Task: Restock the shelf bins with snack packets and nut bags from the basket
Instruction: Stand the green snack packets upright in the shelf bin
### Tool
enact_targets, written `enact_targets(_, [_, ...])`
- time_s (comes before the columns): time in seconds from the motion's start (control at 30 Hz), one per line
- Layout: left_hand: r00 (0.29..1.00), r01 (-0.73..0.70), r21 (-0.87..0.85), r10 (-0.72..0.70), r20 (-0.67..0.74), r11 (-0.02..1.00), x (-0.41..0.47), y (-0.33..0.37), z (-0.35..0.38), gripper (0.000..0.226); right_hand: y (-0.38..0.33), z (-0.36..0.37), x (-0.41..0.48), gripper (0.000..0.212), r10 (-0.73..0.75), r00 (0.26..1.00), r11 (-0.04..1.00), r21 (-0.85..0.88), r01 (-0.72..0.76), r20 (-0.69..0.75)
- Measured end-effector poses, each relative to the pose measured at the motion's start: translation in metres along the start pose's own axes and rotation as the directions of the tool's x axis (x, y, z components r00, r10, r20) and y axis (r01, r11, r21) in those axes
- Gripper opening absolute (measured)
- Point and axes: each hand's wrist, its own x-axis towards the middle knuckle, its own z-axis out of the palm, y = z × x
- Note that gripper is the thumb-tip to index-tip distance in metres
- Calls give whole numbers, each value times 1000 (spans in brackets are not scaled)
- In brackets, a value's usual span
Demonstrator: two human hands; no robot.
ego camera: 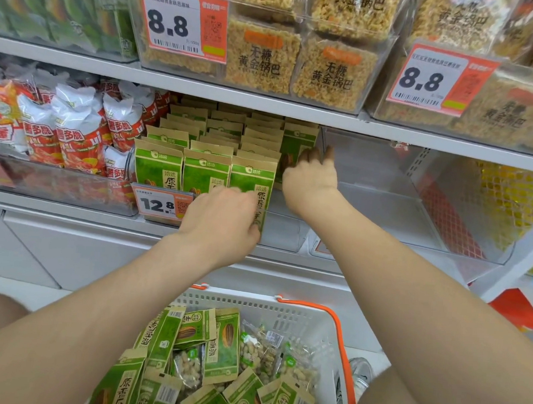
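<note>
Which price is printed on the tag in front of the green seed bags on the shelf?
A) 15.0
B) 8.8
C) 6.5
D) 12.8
D: the orange price tag standing directly in front of the green seed bags reads 12.8.

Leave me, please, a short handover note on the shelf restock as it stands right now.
Left grip holds the front green seed packet of the third column in the seed bin.
Right grip rests its fingertips on a rear packet in the fourth column.
Done: three columns stocked up to the bin's front.
Left: the fourth column has a gap at the front; spare seed packets and clear nut bags lie in the white basket.
</note>
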Motion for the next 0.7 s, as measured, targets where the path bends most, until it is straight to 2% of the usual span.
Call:
enact_targets(0.1, [987, 45, 21, -48, 156, 999, -7, -4, 2, 18, -1, -13, -37, 40, -34, 998, 996, 77, 39, -61])
enact_targets(0.17, [963, 30, 83, -51, 264, 996, -12, -7, 10, 18, -5, -19, -60, 32, -55, 983, 988, 130, 79, -175])
enact_targets(0.27, [904, -13, 129, -43, 425, 992, -20, -11, 32, 19, -17, -24, -90, 22, -88, 934, 961, 218, 172, -347])
enact_targets(0.33, [842, -65, 145, -24, 540, 987, -26, -11, 49, 21, -27, -24, -108, 13, -150, 916, 930, 261, 258, -372])
enact_targets(0.37, [799, -96, 151, -14, 601, 984, -29, -10, 58, 23, -34, -21, -115, 6, -177, 923, 920, 275, 278, -343])
enact_targets(0.47, [649, -171, 107, 30, 760, 979, -39, -2, 84, 28, -51, 1, -131, 21, -279, 943, 897, 302, 322, -180])
enact_targets(0.53, [558, -231, 108, 41, 829, 967, -50, 3, 104, 19, -59, 14, -139, 1, -356, 934, 890, 296, 347, -24])
enact_targets(0.6, [462, -329, 133, 37, 886, 935, -63, 7, 121, 16, -66, 26, -143, 25, -423, 899, 881, 285, 377, 116])
enact_targets(0.7, [286, -490, 169, -25, 958, 856, -80, 14, 133, 11, -74, 32, -145, 28, -470, 861, 868, 280, 410, 197])
